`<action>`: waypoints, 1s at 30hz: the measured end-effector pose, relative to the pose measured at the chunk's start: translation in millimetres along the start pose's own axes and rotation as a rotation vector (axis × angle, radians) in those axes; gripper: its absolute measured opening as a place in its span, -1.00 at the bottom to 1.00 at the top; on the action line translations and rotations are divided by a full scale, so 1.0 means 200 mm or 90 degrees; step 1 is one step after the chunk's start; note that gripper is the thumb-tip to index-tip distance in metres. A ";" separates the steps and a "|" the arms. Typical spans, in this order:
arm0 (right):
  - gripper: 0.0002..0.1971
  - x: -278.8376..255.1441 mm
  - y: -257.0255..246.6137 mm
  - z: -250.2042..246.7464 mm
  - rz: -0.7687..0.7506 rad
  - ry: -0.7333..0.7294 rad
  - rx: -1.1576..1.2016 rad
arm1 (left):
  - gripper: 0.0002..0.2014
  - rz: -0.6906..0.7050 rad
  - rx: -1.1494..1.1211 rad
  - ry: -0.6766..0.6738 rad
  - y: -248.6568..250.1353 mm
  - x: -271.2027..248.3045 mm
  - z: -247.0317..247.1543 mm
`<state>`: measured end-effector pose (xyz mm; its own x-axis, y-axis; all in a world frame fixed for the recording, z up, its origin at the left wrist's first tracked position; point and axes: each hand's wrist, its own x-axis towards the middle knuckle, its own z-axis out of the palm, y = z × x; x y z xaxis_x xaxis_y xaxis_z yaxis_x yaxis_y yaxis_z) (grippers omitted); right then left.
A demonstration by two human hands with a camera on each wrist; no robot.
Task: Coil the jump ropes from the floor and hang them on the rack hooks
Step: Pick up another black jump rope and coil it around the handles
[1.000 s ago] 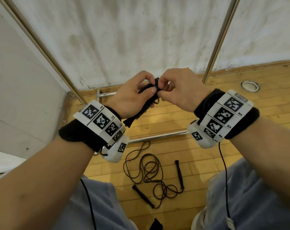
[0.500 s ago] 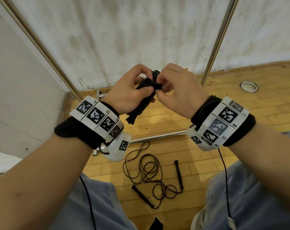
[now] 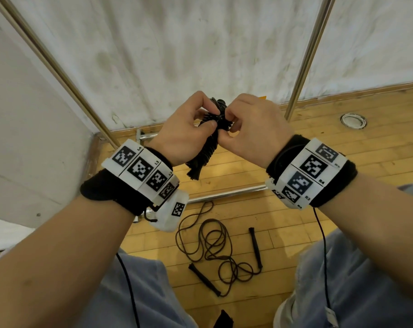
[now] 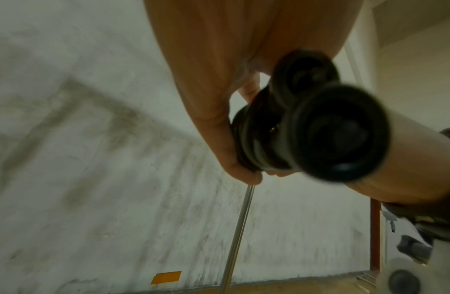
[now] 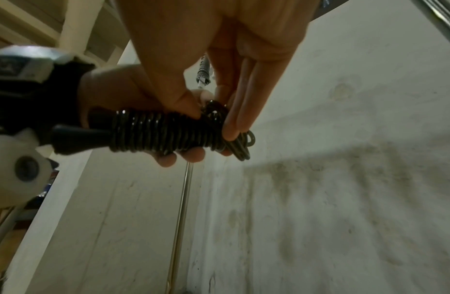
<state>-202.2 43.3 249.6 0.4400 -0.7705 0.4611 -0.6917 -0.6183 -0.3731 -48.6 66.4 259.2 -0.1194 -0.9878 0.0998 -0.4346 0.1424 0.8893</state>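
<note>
A black jump rope bundle [image 3: 206,147], its cord wound tightly round its two handles, is held in front of me above the floor. My left hand [image 3: 189,129] grips the wound bundle [image 5: 158,135] round its middle. My right hand [image 3: 245,129] pinches the cord's end loops [image 5: 218,113] at the bundle's top between thumb and fingers. In the left wrist view the handle ends [image 4: 339,135] point at the camera, blurred. A second black jump rope [image 3: 215,249] lies loose and tangled on the wooden floor below, its handles [image 3: 255,247] spread apart.
A metal rack stands against the white wall: two upright poles [image 3: 307,58] and a low horizontal bar [image 3: 226,195] near the floor. A round floor fitting [image 3: 353,120] sits at the right. My knees in blue trousers [image 3: 357,287] flank the loose rope.
Both hands have risen a little with the bundle. The right fingers keep working the cord end at the bundle's top. The rope on the floor has not moved.
</note>
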 end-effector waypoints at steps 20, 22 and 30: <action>-0.80 0.02 0.01 0.04 0.002 0.025 -0.018 | -0.67 -0.244 -0.159 0.096 0.03 0.06 0.13; -0.78 0.02 0.01 0.02 0.010 0.023 -0.019 | -0.78 -0.208 -0.151 0.111 0.03 0.05 0.14; -0.77 0.05 0.03 -0.04 0.040 0.063 -0.020 | -0.80 -0.190 -0.248 0.117 0.05 0.04 0.17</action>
<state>-206.6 33.8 259.5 0.3377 -0.7876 0.5154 -0.7349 -0.5627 -0.3785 -84.3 61.6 254.0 0.1320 -0.9817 -0.1373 -0.0574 -0.1459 0.9876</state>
